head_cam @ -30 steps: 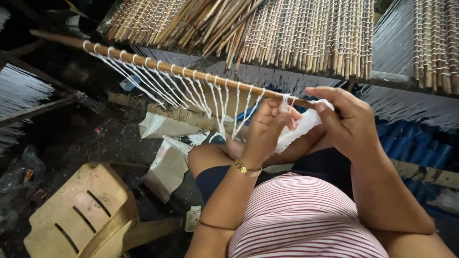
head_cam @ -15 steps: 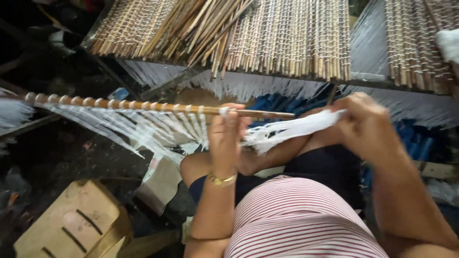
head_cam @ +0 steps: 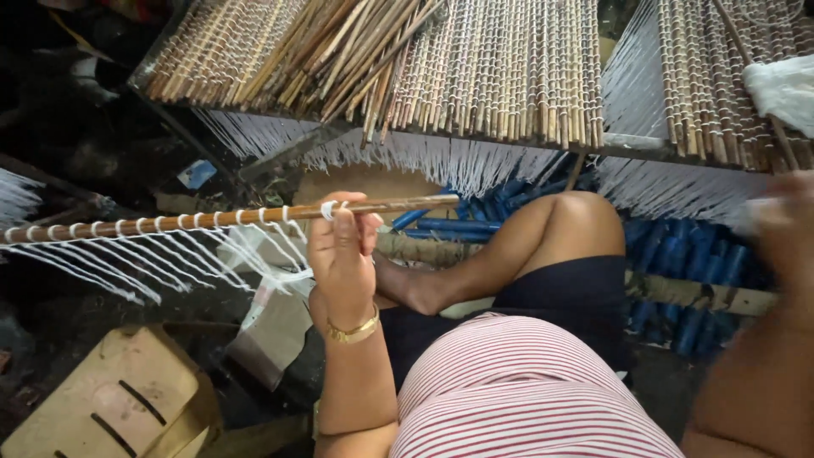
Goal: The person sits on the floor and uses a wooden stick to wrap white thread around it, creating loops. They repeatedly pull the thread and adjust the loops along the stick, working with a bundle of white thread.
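Above and beyond both hands stretches the biggest thing here, a woven mat of thin sticks (head_cam: 500,76) bound with white cord, its loose fringe hanging down toward the person's raised knee. A bundle of loose sticks (head_cam: 356,51) lies slanting across it. Beneath the fringe, past the knee, sits a pile of blue tubes (head_cam: 695,254). Down to the left of the left forearm stands a pale wooden stool (head_cam: 110,399) with slots in its seat.

The long thin stick (head_cam: 212,220) runs out leftward from the left hand (head_cam: 339,254), which is closed around it near its right end, fingers curled over the top. White cord loops (head_cam: 170,254) are knotted along its length and trail down below it. The right hand (head_cam: 784,216) is up at the far right edge, blurred; I cannot tell whether it is grasping anything, though a pale strand seems to lie near it.

The stick is held by only one end, so I reckon its far end could droop and let the loops slide together or tangle in the hanging strands.
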